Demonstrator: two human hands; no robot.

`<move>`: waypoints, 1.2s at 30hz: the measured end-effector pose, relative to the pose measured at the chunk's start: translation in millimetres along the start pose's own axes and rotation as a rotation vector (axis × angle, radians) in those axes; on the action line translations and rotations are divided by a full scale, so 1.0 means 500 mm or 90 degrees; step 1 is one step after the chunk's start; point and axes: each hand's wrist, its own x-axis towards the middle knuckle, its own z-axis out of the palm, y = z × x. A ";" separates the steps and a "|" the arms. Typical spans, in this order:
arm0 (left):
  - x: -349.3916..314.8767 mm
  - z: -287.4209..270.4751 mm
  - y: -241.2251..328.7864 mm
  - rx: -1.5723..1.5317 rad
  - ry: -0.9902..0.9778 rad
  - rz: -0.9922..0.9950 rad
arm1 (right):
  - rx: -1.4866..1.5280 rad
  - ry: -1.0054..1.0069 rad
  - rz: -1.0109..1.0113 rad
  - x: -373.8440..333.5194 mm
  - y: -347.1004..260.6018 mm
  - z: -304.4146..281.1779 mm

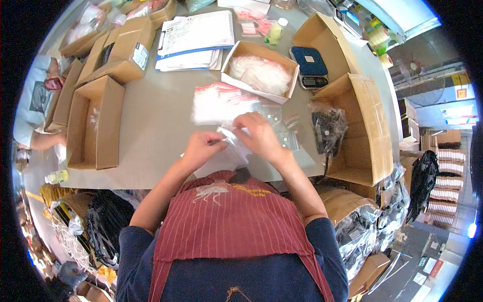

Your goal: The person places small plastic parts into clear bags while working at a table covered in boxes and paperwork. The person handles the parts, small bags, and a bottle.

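Note:
Near the table's front edge, my left hand [202,150] has its thumb and fingers pinched at the left side of a thin white sheet [233,147] with faint markings. My right hand [259,135] is closed at the sheet's upper right, its fingers bent down onto it. The fingertips are partly hidden and glare washes out the sheet. Just beyond my hands lies a spread of clear zip bags [215,104] with red edges. Right of my right hand are small clear bags [288,140] with little round pieces in them.
A white box [235,46] of clear bags stands beyond, beside a blue-topped scale [308,60]. Clipboards with papers [196,35] lie at the back. Cardboard boxes [108,132] line the left; another [363,151] at right holds black bagged items [328,128]. Another person's arm [48,140] shows far left.

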 end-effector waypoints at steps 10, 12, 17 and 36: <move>-0.009 -0.006 0.017 0.163 -0.080 0.047 | -0.107 -0.049 -0.136 0.017 -0.035 0.031; -0.007 -0.003 0.015 0.165 -0.077 0.053 | -0.142 -0.080 -0.172 0.015 -0.034 0.029; -0.004 -0.001 -0.008 0.049 -0.063 -0.053 | -0.087 -0.051 -0.189 0.018 -0.023 0.005; 0.003 -0.023 -0.045 -0.089 -0.001 -0.057 | 0.008 -0.078 0.329 -0.052 0.304 -0.047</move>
